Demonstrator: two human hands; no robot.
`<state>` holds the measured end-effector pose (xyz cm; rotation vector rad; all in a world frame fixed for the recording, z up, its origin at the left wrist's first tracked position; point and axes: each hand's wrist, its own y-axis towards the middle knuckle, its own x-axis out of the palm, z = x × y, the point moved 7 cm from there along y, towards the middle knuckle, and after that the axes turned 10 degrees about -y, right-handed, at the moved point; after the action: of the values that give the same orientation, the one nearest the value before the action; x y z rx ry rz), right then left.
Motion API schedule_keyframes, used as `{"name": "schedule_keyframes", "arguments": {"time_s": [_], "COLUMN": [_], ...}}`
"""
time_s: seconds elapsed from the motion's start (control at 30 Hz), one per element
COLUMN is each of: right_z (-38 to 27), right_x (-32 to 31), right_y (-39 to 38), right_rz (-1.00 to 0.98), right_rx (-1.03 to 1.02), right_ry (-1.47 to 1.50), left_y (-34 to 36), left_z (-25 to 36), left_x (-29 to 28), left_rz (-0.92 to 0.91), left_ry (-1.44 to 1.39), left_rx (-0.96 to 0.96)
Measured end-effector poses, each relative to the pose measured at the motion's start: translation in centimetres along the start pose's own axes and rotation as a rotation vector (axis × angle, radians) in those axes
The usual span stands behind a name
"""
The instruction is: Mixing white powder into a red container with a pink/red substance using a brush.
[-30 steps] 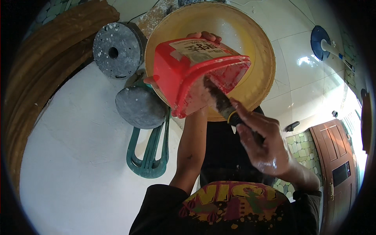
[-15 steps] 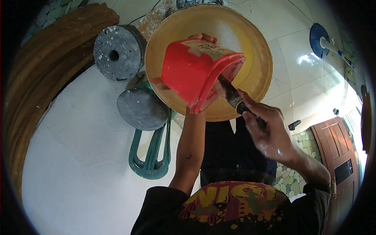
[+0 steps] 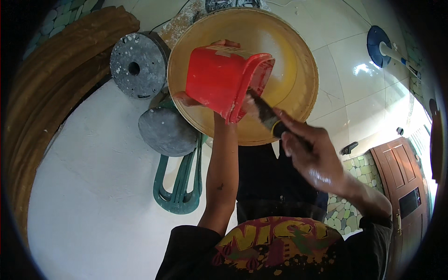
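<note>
While gripping the tilted red bucket [image 3: 224,81] with the left hand [image 3: 186,99] and the brush [image 3: 265,115] with the right hand [image 3: 315,156], scrape inside over the yellow basin [image 3: 298,70].

- Overall exposure: bright, even daylight across the scene; colours read cleanly.
- Glare: a strong white hotspot on the glossy floor tiles [image 3: 368,70] at upper right — a lesser sheen inside the yellow basin [image 3: 298,60].
- Shadows: soft, short, falling beside the grey discs [image 3: 137,65] on the white surface [image 3: 93,186].
- Blur: the right hand [image 3: 317,154] and its brush [image 3: 266,114] are smeared by motion; the red bucket [image 3: 221,81] stays sharper.
- Distortion: heavy fisheye — straight tile joints and the wooden door [image 3: 406,186] bow toward the rim.
- Vignette: black circular border, corners lost entirely.
</note>
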<state>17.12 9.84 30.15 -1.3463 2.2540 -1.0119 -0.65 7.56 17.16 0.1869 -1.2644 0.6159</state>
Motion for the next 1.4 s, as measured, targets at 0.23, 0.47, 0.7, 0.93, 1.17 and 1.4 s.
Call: {"name": "schedule_keyframes", "arguments": {"time_s": [0.23, 0.47, 0.7, 0.93, 1.17, 1.4], "right_z": [-0.6, 4.0, 2.4, 0.8, -3.1, -4.2], "right_x": [-0.8, -2.7, -1.6, -3.0, -2.3, -3.7], "right_y": [-0.2, 4.9, 6.4, 5.2, 4.0, 3.5], "right_rz": [-0.106, 0.282, 0.405, 0.465, 0.561, 0.569], "right_rx": [-0.016, 0.013, -0.089, -0.224, -0.48, -0.835], "right_ry": [0.179, 0.068, -0.123, -0.615, -0.976, -1.34], "left_y": [0.6, 0.3, 0.1, -1.6, -2.5, -3.9], "left_z": [0.2, 0.8, 1.7, 2.9, 6.3, 4.6], "left_x": [-0.3, 0.3, 1.0, 1.3, -1.5, -0.8], "left_rz": [-0.101, -0.031, 0.053, 0.185, 0.267, 0.274], "left_ry": [-0.163, -0.103, 0.024, 0.229, 0.14, -0.141], "left_rx": [-0.037, -0.04, -0.126, -0.275, -0.321, -0.576]}}
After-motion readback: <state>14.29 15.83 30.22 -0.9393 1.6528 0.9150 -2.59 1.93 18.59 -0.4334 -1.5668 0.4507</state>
